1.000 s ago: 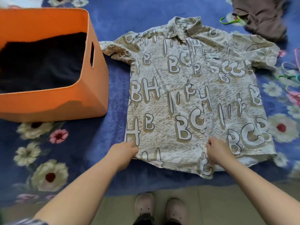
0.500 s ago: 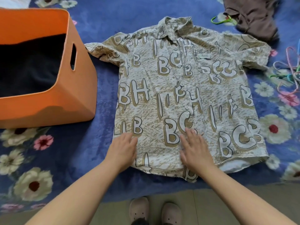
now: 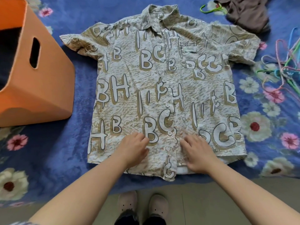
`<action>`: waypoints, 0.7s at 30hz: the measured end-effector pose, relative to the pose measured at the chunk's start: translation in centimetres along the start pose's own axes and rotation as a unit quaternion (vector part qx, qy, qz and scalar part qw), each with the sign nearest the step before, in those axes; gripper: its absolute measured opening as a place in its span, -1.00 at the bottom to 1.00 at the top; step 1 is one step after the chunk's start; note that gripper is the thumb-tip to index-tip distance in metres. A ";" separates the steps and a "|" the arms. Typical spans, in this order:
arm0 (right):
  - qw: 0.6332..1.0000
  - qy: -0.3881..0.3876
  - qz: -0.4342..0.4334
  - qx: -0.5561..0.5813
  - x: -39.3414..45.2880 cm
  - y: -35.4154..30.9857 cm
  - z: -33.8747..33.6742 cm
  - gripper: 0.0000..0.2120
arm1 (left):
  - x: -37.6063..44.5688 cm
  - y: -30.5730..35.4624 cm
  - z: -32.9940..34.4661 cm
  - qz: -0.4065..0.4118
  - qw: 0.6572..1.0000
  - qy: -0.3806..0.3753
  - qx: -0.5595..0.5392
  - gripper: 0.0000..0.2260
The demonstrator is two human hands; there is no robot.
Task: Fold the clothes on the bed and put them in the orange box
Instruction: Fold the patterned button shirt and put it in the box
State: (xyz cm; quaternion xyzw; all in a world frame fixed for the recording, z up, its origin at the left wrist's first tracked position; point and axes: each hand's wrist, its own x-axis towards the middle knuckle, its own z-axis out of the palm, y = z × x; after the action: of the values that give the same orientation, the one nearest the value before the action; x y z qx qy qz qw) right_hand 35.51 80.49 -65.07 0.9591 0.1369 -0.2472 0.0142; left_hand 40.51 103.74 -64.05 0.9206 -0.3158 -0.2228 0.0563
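A beige short-sleeved shirt (image 3: 162,88) printed with large white letters lies spread flat, front up, on the blue floral bed cover (image 3: 81,75). My left hand (image 3: 133,150) rests flat on its lower front, left of the button placket. My right hand (image 3: 198,151) lies flat just right of the placket, fingers spread. Neither hand grips the cloth. The orange box (image 3: 45,88) stands to the left of the shirt, with dark folded clothing inside it.
A brown garment (image 3: 248,12) lies crumpled at the back right beside a green hanger (image 3: 211,9). Several coloured hangers (image 3: 282,65) are piled at the right edge. The bed's near edge and my shoes (image 3: 142,207) on the floor are below.
Both hands slid along the shirt's lower part toward the placket, smoothing the fabric. The view shifted, so the orange box sits further left in frame.
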 end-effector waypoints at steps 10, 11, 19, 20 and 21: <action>0.989 0.146 0.008 -0.022 -1.8 5.9 2.6 -0.57 | 3.0 9.0 1.8 0.032 0.998 -0.057 -0.004 -0.50; 0.990 0.138 -0.008 -0.022 -2.2 6.4 2.7 -0.56 | 3.0 9.7 1.8 0.028 0.995 -0.097 0.016 -0.44; 0.992 0.112 -0.002 -0.064 -3.1 8.5 4.0 -0.52 | 4.5 11.4 1.8 -0.016 0.989 -0.126 0.076 -0.72; 0.990 0.122 -0.011 -0.071 -2.9 8.6 3.7 -0.56 | 4.7 11.2 1.6 -0.015 0.991 -0.109 0.072 -0.73; 0.987 0.139 -0.020 -0.072 -2.9 8.8 3.4 -0.59 | 4.5 11.2 1.2 0.002 0.993 -0.098 0.072 -0.75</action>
State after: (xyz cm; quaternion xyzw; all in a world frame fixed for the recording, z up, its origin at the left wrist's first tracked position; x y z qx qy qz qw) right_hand 33.86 70.94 -67.04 0.9777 0.1744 -0.1012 0.0593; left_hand 36.91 92.15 -64.12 0.8955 -0.3365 -0.2882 -0.0409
